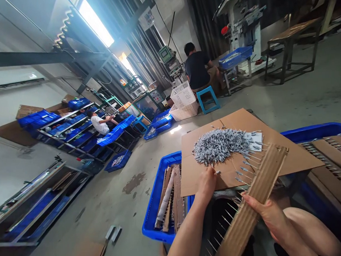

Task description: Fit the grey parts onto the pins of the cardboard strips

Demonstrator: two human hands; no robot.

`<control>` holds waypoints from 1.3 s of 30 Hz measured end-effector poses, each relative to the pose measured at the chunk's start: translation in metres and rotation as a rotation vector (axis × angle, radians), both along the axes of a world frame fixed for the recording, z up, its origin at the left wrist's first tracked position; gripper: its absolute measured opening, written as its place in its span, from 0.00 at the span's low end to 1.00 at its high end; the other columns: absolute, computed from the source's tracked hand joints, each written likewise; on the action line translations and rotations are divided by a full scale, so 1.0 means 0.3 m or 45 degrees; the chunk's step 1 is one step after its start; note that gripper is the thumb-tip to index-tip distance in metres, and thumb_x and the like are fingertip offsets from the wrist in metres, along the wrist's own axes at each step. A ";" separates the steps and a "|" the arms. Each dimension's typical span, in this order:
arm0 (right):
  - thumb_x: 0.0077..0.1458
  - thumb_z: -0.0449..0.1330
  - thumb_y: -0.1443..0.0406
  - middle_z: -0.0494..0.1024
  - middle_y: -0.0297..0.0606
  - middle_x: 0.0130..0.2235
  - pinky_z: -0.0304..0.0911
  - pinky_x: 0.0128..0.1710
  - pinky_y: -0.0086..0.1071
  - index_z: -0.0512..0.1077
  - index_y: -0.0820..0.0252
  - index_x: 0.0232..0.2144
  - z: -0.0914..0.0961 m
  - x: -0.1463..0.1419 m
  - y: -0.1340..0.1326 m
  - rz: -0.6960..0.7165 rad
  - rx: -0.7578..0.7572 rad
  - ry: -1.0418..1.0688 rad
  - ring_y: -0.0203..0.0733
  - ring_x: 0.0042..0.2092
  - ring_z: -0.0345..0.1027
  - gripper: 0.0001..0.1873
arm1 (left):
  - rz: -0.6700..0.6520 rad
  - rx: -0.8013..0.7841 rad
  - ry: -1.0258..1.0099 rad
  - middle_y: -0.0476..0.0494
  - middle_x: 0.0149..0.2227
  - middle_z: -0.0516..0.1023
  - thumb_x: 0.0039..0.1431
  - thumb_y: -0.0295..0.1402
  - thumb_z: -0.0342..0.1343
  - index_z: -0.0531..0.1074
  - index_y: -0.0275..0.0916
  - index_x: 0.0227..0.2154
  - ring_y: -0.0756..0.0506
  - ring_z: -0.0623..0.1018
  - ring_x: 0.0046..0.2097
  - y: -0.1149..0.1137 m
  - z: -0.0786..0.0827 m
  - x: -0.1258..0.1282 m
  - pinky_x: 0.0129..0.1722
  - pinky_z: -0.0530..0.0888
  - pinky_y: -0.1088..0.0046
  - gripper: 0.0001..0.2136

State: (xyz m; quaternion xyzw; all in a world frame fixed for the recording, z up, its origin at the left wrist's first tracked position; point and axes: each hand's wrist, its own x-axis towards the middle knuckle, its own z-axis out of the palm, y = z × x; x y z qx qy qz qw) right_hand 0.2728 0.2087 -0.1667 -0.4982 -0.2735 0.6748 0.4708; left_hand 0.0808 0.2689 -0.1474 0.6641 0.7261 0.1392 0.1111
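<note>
My left hand point(207, 182) reaches to the near edge of a pile of small grey metal parts point(220, 144) and pinches closed on one of them. The pile lies on a flat cardboard sheet point(297, 153). My right hand point(270, 212) grips a long strip of corrugated cardboard point(254, 203), held slantwise. Thin pins stick out along the strip's left edge, several with grey parts on their ends.
A blue crate point(156, 203) with cardboard strips stands at left below the sheet, and another blue crate point(316, 132) with filled strips at right. Farther off, one person sits on a blue stool point(208, 98) and another sits by shelves of blue bins point(64, 128). White baskets point(183, 101) stand on the concrete floor.
</note>
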 end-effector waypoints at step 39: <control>0.40 0.69 0.55 0.85 0.41 0.26 0.73 0.29 0.38 0.81 0.59 0.24 0.010 0.002 -0.019 0.027 0.046 0.009 0.54 0.30 0.78 0.13 | 0.436 -0.204 -2.197 0.44 0.24 0.77 0.38 0.40 0.72 0.69 0.34 0.23 0.50 0.75 0.27 -0.231 0.065 0.186 0.33 0.72 0.74 0.19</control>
